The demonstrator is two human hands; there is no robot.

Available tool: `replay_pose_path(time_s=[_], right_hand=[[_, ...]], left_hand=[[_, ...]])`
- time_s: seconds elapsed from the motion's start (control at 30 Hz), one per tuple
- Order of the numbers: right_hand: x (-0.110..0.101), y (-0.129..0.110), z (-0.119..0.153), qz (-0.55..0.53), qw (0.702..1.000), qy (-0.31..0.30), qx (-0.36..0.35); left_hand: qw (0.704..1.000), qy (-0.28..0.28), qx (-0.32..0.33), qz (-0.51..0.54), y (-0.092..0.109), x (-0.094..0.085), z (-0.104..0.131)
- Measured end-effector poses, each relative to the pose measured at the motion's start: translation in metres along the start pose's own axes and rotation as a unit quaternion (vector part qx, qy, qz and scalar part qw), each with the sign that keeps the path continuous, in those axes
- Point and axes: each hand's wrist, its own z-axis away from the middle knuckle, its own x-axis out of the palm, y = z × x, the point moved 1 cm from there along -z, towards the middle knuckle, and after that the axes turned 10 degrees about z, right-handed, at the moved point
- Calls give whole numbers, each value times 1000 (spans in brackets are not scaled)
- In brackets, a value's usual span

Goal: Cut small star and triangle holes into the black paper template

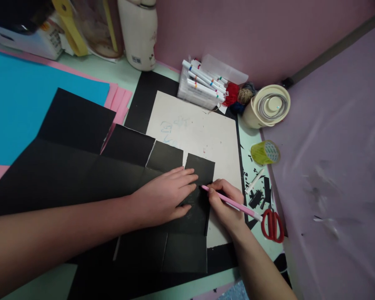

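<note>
A large black sheet (90, 175), creased and slit into flaps along its upper edge, lies over a white board (226, 154). My left hand (165, 193) rests flat on its right part, fingers stretched out and holding nothing. Just to the right, my right hand (226, 204) grips a pink pen (234, 203) with a white end. The pen's tip is at the black surface, close to my left fingertips, near the sheet's right edge. Faint marks show on the black surface below my left hand.
Red-handled scissors (272, 225), black scraps (255, 199), a white pen (254, 181) and yellow tape (265, 152) lie at the right. Behind the board stand a marker box (198, 89), a white bottle (139, 35) and a cream container (267, 106). Blue paper (34, 104) lies left.
</note>
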Motion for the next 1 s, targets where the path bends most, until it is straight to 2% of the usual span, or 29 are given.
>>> replay_pose_path(time_s=[0.8,1.0], right_hand=[[-2,6,0,-16,1000,-8,1],[-3,6,0,-40,999,7,7]], left_hand=[[1000,-11,-8,-14,2,-2,0],[1000,-8,-5,-12,1,-2,-1]])
